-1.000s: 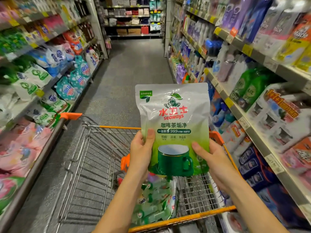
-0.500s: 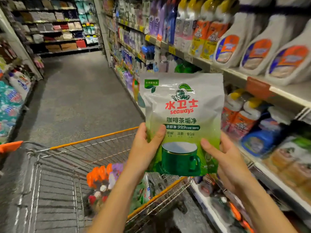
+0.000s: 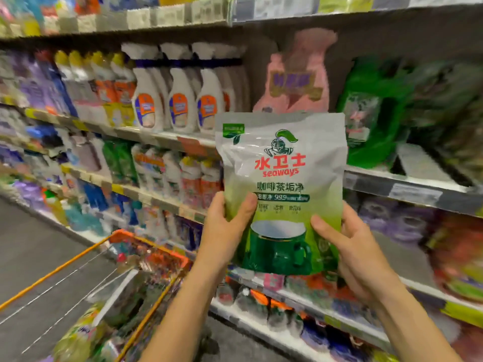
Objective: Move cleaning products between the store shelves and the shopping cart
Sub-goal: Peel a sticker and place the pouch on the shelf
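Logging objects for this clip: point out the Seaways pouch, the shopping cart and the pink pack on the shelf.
Seaways pouch (image 3: 281, 165): head view, on the red brand lettering.
shopping cart (image 3: 156, 253): head view, on its orange front rim.
pink pack (image 3: 294, 81): head view, on its purple label.

This is a supermarket aisle stocked with cleaning products. Long tiered shelves run along the aisle, their front edges lined with price labels. Identical white spray bottles stand in rows, with pink refill pouches and green pouches beside them. A wire shopping cart with orange trim stands on the grey floor, holding packaged goods.
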Available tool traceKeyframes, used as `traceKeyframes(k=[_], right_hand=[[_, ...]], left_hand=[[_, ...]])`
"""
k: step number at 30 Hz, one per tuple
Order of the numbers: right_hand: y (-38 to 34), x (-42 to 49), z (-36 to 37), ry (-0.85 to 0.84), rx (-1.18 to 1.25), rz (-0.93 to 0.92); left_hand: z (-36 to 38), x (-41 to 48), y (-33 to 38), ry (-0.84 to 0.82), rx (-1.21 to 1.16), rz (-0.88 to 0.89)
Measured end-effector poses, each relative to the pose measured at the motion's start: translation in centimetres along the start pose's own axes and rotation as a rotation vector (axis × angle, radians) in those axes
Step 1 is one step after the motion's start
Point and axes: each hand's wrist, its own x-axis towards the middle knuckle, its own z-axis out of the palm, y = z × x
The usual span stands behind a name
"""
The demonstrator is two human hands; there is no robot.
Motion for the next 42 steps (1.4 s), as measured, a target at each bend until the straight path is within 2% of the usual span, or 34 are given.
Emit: traceKeyframes(k=[8,13,19,26,34,37,40,42], right_hand=[[-6.1,-4.8,-12.8,0.185,-0.168,-0.098],[-7.9,-5.4,-18.4,0.27,-0.246,-0.111],[-8.4,-2.8,-21.8,0.412,-0.279,-0.149],[-9.1,2.9,-24.2,0.536,-0.371,-0.247],[-9.8,6.3,-25.6,0.732,-0.37,-0.385],[-10.9,6.7,-25.7,0.719,-0.4,-0.474],[-10.3,7.5,-25.6,0.758,-0.554,-0.456],[-9.1,8.1,-26.0,0.858,-0.799,-0.434]], left_hand=[[15.6,-2.7,2.4,-0.17,-0.07,0.069],[21.8,-3.4,2.7,-0.249,-0.061,0.095],[26.4,-0.7,2.7,-0.453,0.039,0.143],[31.0,6.2,1.9,-0.522,0.043,0.28],[35.3,10.5,2.3,-0.586,-0.062,0.32],[36.2,11.3,2.8,-0.575,-0.061,0.377],[36.4,11.9,2.0,-0.558,-0.05,0.36],[36.3,12.2,1.1,-0.529,-0.029,0.33]])
